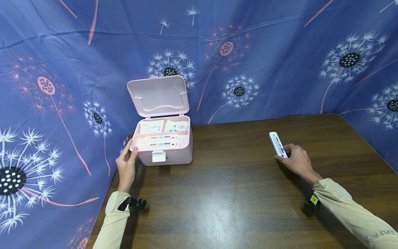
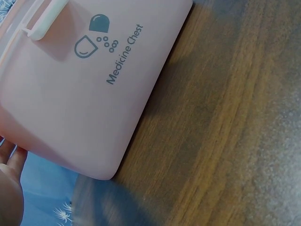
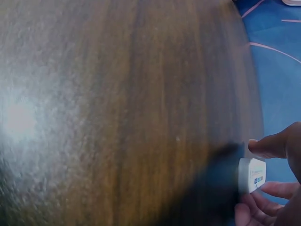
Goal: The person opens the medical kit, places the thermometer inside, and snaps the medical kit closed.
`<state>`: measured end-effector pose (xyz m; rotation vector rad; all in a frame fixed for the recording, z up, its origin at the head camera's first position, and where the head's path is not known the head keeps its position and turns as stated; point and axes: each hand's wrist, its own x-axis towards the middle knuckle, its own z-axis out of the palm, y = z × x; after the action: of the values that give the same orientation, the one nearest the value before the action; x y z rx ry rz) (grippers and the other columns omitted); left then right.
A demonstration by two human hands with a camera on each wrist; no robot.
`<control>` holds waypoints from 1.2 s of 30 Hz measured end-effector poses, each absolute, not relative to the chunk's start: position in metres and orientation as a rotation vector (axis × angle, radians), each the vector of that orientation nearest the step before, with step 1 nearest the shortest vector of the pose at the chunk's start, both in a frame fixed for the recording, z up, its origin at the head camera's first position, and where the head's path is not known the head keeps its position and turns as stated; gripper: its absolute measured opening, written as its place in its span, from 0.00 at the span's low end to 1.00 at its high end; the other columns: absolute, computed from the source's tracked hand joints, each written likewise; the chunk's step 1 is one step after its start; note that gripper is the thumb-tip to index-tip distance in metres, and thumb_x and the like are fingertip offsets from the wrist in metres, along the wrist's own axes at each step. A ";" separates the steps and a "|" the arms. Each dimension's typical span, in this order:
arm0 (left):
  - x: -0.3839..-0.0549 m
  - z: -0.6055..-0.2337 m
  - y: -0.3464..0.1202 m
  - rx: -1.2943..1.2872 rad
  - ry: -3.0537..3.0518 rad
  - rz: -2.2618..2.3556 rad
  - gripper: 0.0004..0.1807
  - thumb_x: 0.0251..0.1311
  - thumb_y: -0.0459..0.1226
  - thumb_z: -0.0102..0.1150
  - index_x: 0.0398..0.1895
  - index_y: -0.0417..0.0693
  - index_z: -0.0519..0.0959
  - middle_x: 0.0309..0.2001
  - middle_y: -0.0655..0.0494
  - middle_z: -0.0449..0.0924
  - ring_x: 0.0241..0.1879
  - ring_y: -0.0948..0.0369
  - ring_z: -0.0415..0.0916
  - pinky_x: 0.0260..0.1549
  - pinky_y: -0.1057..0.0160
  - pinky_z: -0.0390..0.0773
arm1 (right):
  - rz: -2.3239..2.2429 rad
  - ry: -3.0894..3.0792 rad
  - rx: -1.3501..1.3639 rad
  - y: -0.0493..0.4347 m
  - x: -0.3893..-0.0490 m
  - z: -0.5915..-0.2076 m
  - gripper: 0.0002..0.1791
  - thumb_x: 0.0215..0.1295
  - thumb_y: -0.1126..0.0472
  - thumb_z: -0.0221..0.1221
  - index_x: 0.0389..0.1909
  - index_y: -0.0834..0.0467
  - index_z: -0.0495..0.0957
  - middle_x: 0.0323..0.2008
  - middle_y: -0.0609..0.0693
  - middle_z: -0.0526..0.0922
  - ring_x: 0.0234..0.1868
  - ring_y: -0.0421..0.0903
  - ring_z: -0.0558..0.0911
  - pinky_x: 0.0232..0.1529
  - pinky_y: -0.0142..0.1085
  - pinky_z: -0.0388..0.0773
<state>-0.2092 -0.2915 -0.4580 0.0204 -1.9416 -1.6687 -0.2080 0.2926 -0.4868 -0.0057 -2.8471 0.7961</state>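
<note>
pink plastic medicine chest [image 1: 180, 157] by the surface's far left corner, white oblong scale-marked plastic strip [image 1: 277, 144] toward the far right corner

the left hand [image 1: 126, 169] grips the chest's near left corner, thumb at the front, fingers on the side. the chest stands on the brown wood-grain table [image 1: 211, 193], its pink plastic lid [image 1: 160, 97] raised and tilted back. inside, a white packet with teal lettering [image 1: 151, 127] and a white packet with green print [image 1: 176, 126] lie in the two back compartments; two more white oblong strips [image 1: 164, 144] lie in the front one. well apart, the right hand [image 1: 299, 159] grasps the scale-marked strip's near end between thumb and fingers; whether it touches the wood i cannot tell.
</note>
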 end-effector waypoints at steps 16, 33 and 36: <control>-0.198 -0.440 -0.282 0.027 -1.955 -1.714 0.25 0.62 0.30 0.57 0.62 0.32 0.68 0.64 0.39 0.65 0.67 0.52 0.58 0.60 0.72 0.63 | 0.793 -2.804 0.000 0.293 -0.209 -0.488 0.23 0.48 0.60 0.67 0.41 0.73 0.77 0.33 0.66 0.76 0.29 0.55 0.74 0.23 0.38 0.65; -0.195 -0.435 -0.278 0.005 -1.962 -1.673 0.24 0.63 0.28 0.55 0.62 0.30 0.68 0.63 0.37 0.66 0.65 0.49 0.60 0.58 0.73 0.65 | 0.844 -2.745 0.136 0.290 -0.214 -0.485 0.22 0.48 0.63 0.67 0.43 0.71 0.78 0.36 0.65 0.76 0.33 0.56 0.75 0.29 0.41 0.66; -0.195 -0.435 -0.279 -0.003 -1.963 -1.671 0.24 0.63 0.28 0.55 0.62 0.30 0.68 0.63 0.37 0.66 0.65 0.49 0.61 0.57 0.74 0.66 | 0.858 -2.742 0.166 0.286 -0.215 -0.484 0.21 0.48 0.64 0.67 0.43 0.71 0.78 0.37 0.65 0.76 0.34 0.56 0.76 0.30 0.41 0.67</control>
<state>-0.1950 -0.2790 -0.4354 -0.0033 -1.9634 -1.6706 -0.2149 0.2861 -0.4844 0.1664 -2.7418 0.8577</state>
